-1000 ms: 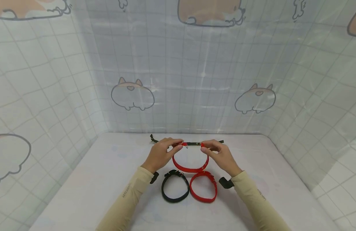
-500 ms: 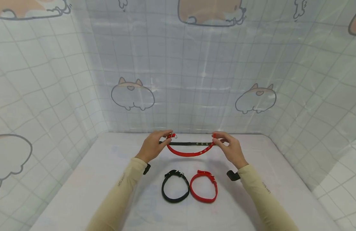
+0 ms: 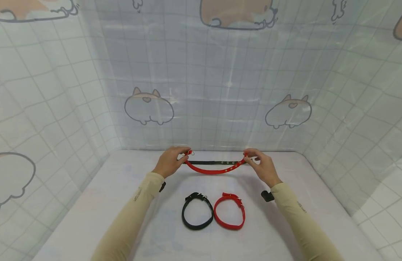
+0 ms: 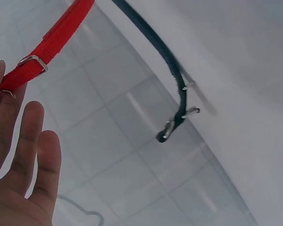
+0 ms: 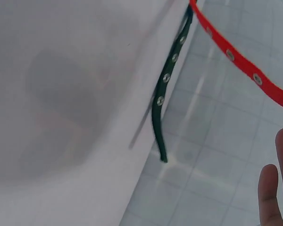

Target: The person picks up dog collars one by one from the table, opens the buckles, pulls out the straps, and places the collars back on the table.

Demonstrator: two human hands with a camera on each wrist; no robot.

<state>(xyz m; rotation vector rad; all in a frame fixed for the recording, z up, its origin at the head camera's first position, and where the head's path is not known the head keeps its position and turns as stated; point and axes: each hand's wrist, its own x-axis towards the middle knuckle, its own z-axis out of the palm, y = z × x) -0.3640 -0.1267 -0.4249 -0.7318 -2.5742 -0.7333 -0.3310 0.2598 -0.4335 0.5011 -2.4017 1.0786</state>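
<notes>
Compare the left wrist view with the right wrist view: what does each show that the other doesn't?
Only the left wrist view: the left hand, metal loops on the red collar, and metal fittings near one end of the dark green collar.

Only the right wrist view: part of the right hand, and both collars' eyelets.

Both: stretches of both collars, the white surface and the grid-patterned backdrop.

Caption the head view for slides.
Left hand and right hand hold a red strap beyond a black collar and a red collar.
</notes>
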